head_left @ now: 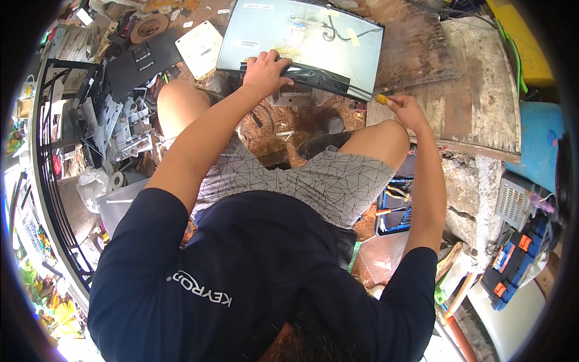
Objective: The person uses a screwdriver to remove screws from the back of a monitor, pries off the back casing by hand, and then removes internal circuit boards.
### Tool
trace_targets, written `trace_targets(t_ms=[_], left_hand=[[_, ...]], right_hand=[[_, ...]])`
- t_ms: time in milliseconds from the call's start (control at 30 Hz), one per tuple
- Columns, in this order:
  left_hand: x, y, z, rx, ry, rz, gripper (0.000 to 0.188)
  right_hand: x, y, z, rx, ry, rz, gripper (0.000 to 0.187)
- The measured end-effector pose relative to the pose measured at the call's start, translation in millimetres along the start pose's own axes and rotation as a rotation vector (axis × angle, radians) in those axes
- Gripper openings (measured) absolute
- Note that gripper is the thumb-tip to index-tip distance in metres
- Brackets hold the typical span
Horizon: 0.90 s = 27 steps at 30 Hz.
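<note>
— Looking at the left hand (265, 71) first: what is its grip doing?

— It is lying palm down on the near edge of the flat grey panel (301, 42), fingers spread a little and curling over the dark strip (313, 77) that is running along that edge. It is pressing rather than closing round anything.

— And the right hand (409, 111)?

— Its grip is pinched tight on a yellow-handled tool (382, 99), the handle poking out toward the panel's near right corner. The tip is too small to make out.

— Where is the panel sitting?

— It is resting tilted in front of the person's knees, over reddish dirt ground (271, 130), with its far end reaching toward the top of the view. A worn wooden board (476, 102) is lying just to its right, on a rough stone block (464, 187).

— Any labels showing?

— Two small white rectangular stickers are sitting on the panel's grey face, one near the far left corner (258, 6) and one lower on the left side (246, 43). A pale yellow strip of tape (353, 37) is crossing a dark cable (344, 33) toward the right.

— Anything packaged nearby?

— A white square plate (200, 48) is lying left of the panel beside a dark plastic cover (142, 63). A blue tray of tools (395, 208) is sitting under the right arm, and a blue case with orange latches (512, 265) is lying at the far right.
</note>
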<state>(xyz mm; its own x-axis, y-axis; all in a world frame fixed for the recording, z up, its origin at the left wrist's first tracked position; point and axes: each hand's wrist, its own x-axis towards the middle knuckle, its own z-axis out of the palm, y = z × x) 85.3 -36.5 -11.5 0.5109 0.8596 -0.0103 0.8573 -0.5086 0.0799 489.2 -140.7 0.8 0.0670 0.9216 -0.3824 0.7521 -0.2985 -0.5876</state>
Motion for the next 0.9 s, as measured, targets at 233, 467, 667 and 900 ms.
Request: trace_targets(t_ms=[233, 467, 667, 900], left_hand=[[4, -1, -2, 0.007, -0.014, -0.010, 0.060], [2, -10, -1, -0.077, 0.022, 0.045, 0.063], [2, -29, -17, -0.105, -0.034, -0.011, 0.059], [-1, -34, -11, -0.130, -0.065, -0.047, 0.058]], right_hand=[[-18, -30, -6, -0.069, 0.135, -0.030, 0.035], [-5, -17, -15, -0.024, 0.036, -0.038, 0.036], [13, 7, 3, -0.001, -0.041, -0.031, 0.035], [21, 15, 13, 0.006, -0.044, -0.038, 0.035]])
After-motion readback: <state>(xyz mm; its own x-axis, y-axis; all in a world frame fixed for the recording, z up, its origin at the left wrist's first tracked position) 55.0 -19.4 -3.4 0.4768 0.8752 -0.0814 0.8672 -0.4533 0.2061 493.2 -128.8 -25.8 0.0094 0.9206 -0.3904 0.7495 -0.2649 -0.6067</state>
